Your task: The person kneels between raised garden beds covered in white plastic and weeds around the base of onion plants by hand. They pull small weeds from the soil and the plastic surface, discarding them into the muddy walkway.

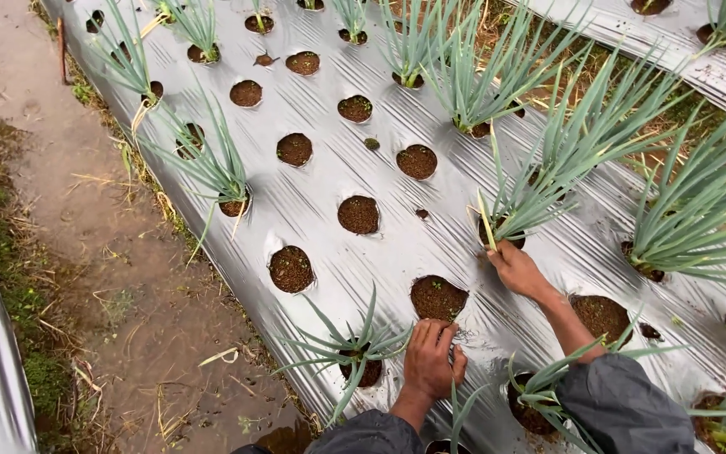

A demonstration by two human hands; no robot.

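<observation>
A shiny silver plastic sheet [313, 202] covered the garden bed beside a muddy path [102, 252]. The left hand [432, 357] lay open by a soil hole [438, 297]. The right hand [514, 267] gripped a green onion plant [548, 176] at its base.

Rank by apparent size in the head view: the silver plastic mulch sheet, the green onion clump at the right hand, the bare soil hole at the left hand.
1. Silver plastic mulch sheet
2. Green onion clump by the right hand
3. Bare soil hole by the left hand
</observation>
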